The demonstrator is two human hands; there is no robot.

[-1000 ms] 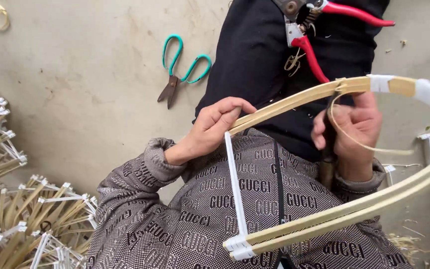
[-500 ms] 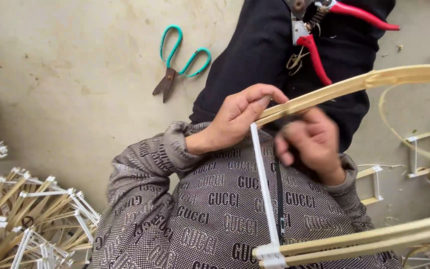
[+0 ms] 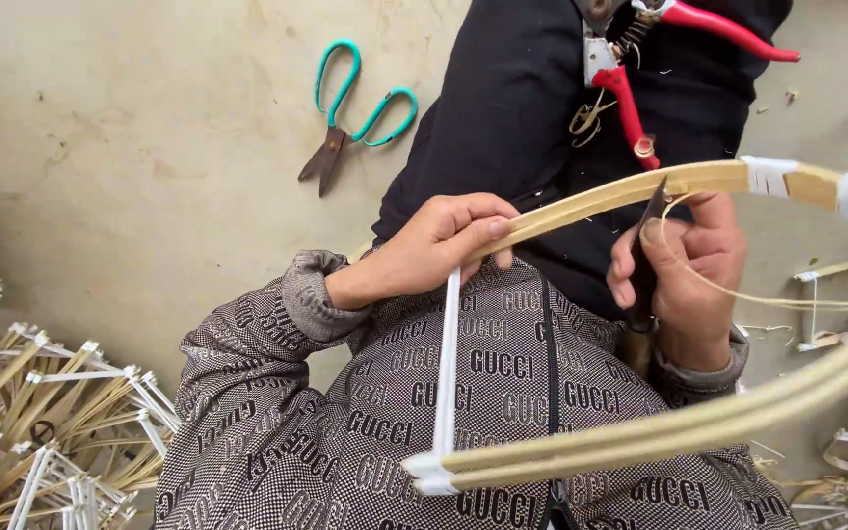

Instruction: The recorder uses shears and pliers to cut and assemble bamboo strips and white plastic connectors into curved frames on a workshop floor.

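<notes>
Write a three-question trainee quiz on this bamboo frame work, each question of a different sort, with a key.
1. True or false: the left hand grips the bamboo frame where the white strut meets it.
2. Multiple choice: the right hand holds
A. a dark-bladed knife
B. a hammer
C. a paintbrush
3. Fill in: the scissors on the floor have ____ handles.

Key
1. True.
2. A; its blade meets the frame's edge, where a thin shaving curls away.
3. Teal. The red-handled pruning shears lie on the dark cloth.
</notes>
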